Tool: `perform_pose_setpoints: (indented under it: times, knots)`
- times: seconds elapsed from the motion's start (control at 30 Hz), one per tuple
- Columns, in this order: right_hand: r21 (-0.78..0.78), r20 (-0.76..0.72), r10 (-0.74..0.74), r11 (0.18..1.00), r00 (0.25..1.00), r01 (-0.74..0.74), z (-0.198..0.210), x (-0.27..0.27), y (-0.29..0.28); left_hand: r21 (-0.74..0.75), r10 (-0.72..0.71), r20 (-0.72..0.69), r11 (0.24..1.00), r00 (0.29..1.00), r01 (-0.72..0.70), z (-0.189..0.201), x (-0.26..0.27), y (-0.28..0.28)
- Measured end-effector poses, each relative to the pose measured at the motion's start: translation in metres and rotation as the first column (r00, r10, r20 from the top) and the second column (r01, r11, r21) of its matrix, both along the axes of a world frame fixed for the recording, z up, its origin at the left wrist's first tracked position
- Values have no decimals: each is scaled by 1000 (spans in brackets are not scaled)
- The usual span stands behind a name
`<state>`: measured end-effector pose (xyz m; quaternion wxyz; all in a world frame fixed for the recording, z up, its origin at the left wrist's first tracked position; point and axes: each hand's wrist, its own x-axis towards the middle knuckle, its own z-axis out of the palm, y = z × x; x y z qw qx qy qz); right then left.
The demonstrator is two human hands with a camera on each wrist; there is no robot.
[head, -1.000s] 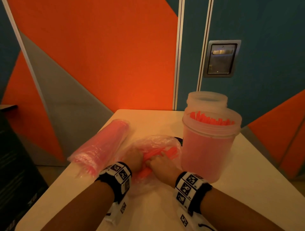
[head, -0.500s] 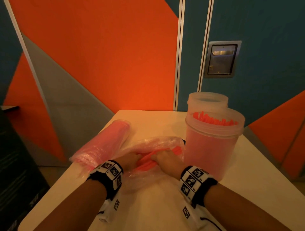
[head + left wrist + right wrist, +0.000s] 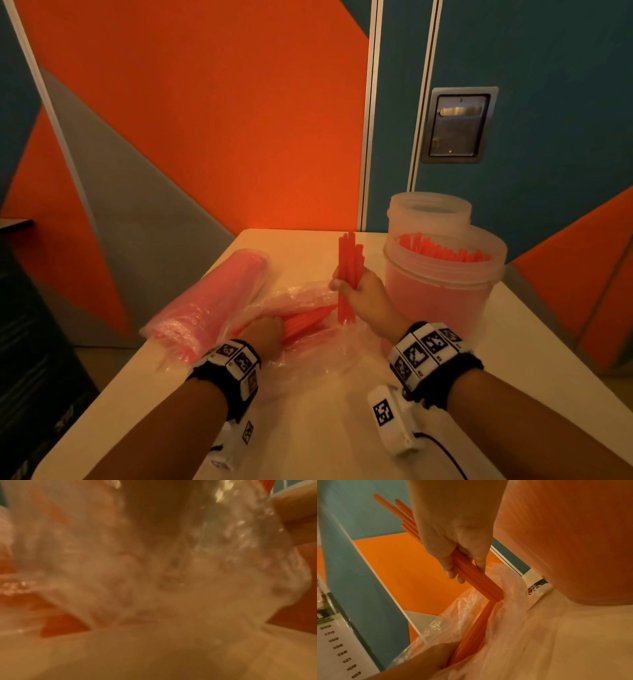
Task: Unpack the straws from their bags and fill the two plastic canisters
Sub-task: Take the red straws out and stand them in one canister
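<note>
From the head view, the right hand is clamped round a small bundle of straws, held upright just left of the near canister, which already stands packed with orange straws. The far canister behind it looks empty. The left hand is down inside the open bag among the loose straws; whether its fingers are curled on any I cannot tell. A sealed bag of straws lies at the left on the table.

The left wrist view is a blur of crinkled plastic film (the camera is buried in the bag), and shows nothing of the fingers.

The right wrist view shows the right hand from below, fingers and thumb wrapped round the bundle, whose lower ends sit just above the open bag; the wall of the near canister rises close on the right.

To do this step well, I would judge: lift the bundle clear of the film before swinging right, keep it upright with the ends level, and carry it to whichever canister has room, probably the far one. Lower the ends inside the rim before loosening the grip, so none scatter, while the left hand pins the bag down.
</note>
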<state>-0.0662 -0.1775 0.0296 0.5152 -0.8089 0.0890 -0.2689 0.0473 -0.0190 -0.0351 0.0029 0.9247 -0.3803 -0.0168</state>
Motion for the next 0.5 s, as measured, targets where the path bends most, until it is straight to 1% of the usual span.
perform_pose_setpoints:
  times: [0.13,0.2,0.27,0.33,0.4,0.43,0.5]
  knots:
    - [27,66,-80,997,995,78,-2,-1,1,-201,-20,-4,979,1000,19,5,3,1]
    - [81,126,-102,992,987,93,1,-4,0,-255,-36,10,966,999,37,12,2,5]
    - [136,160,-112,987,981,90,4,-6,-1,-274,-67,10,959,998,67,18,1,9]
    - [162,135,-70,986,988,48,5,-7,-1,-292,-114,-37,951,993,98,25,-2,13]
    - [137,78,-12,991,997,1,4,-6,1,-282,-174,-56,947,983,152,29,-4,17]
    - [119,51,-16,993,999,10,3,-6,3,-263,-188,-52,950,981,168,32,-6,19]
    - [111,26,-73,991,997,70,4,-5,4,-256,-213,-18,946,977,201,33,-4,23]
